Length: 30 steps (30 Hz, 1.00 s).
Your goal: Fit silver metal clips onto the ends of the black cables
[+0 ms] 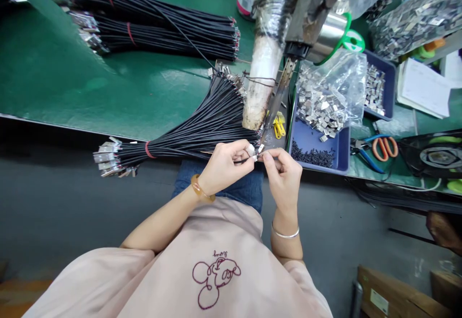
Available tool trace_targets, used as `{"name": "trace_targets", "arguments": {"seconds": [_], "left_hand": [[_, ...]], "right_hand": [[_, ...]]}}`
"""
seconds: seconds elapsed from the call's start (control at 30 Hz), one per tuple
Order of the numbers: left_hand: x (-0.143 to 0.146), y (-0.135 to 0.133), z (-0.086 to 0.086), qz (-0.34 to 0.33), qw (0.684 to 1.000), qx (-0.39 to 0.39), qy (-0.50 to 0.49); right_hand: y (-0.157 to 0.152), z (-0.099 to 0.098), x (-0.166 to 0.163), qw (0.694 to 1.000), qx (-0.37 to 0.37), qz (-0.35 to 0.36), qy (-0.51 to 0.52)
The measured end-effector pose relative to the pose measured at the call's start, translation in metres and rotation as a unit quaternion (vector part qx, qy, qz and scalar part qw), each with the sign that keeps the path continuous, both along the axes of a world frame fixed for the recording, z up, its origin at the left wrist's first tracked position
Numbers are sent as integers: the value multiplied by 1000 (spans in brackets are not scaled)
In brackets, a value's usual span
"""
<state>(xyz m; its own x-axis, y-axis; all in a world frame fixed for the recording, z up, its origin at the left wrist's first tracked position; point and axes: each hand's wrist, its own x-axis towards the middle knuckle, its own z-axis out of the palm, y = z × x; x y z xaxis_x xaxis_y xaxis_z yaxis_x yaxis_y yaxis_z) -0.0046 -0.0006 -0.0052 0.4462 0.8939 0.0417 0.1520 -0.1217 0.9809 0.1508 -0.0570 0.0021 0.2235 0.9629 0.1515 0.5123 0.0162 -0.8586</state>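
Note:
My left hand [228, 164] is closed in a pinch on the end of a black cable [241, 161], just off the table's front edge. Something white covers one of its fingertips. Close beside it my right hand [284, 172] is also closed, thumb against forefinger, at the tip of that cable; what it pinches is too small to name. A small silvery metal piece [260, 148] shows just above the meeting fingertips. Behind the left hand lies a bundle of black cables [187, 128], tied with a red band [149, 149] and fanned out toward the right.
A heat-gun-like tool with a wrapped white tube [260, 68] hangs over the fanned cables. Right of it, a blue tray [341, 152] holds metal pieces and black bits. Pliers [373, 152], yellow snips [279, 125] and more cable bundles [162, 31] lie on the green table [46, 82].

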Motion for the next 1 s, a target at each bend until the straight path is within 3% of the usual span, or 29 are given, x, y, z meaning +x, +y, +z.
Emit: {"name": "trace_targets", "arguments": {"seconds": [0.3,0.43,0.53,0.63,0.7,0.83,0.93,1.0], "left_hand": [[-2,0,0,-24,999,19,-13],[-7,2,1,-64,997,5,-43],[-11,3,4,-79,996,22,-47],[-13,1,7,-60,996,50,-52],[-12,-1,8,-33,996,65,-54],[-6,-5,8,17,997,34,-62],[-3,-6,7,46,997,14,-66],[-2,-5,6,55,996,6,-64]], "right_hand": [[1,3,-2,990,62,-4,-129],[-1,6,6,996,48,-52,-59],[-2,7,10,1000,-4,-22,9],[-3,9,9,998,-28,-4,59],[-5,10,7,999,-22,-2,39],[-10,13,2,993,75,-60,-69],[-14,14,0,978,169,-116,-28],[-15,14,0,972,194,-130,20]]}}
